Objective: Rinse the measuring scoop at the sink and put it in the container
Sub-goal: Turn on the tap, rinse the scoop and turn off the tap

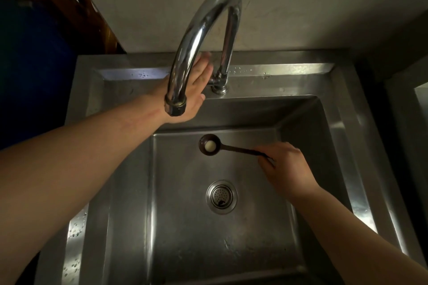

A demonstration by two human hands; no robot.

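Head-camera view looked down into a square stainless-steel sink [342,122] set against a pale wall. The dark, long-handled measuring scoop [208,145] hung over the basin, its round bowl level and facing up, just below and to the right of the spout of the curved chrome faucet [196,37]. A small whitish patch sat in the bowl; whether it was a lump or a glint could not be told. The right hand [287,164] gripped the far end of the handle, its fingers [266,157] curled and pinched around it, so the bowl stood well to the left of them, clear of the basin floor. The left hand [196,90] reached behind the faucet's arch toward the base of the tap, its fingers straight and held loosely together, not closed on anything that could be seen; the spout hid part of the palm. No water ran from the spout. A round perforated metal drain strainer [221,196] lay in the basin floor below the scoop, with a small dark bit on it. Water drops dotted the sink's rim.
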